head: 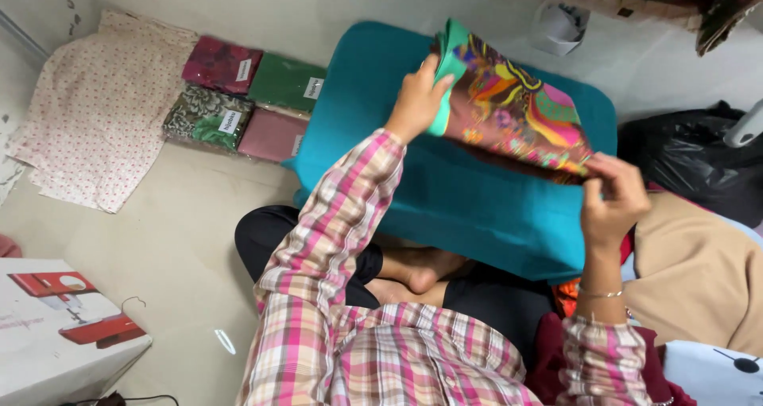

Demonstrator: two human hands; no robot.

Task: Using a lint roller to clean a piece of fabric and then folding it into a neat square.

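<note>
Teal cushion (477, 207); both hands' fingers (435, 82) pinch folded cloth (517, 112) edges.

On my feed I see a checked shirt (358, 334) in pink, white, olive and dark lines, long sleeves buttoned at the cuffs. Just beyond the shirt's right cuff sits a thin metal bangle (601, 294). Past the shirt's front hem come black trousers (266, 235), and the feet (413, 275) beside them are bare. Both hands beyond the cuffs wear no gloves.
</note>
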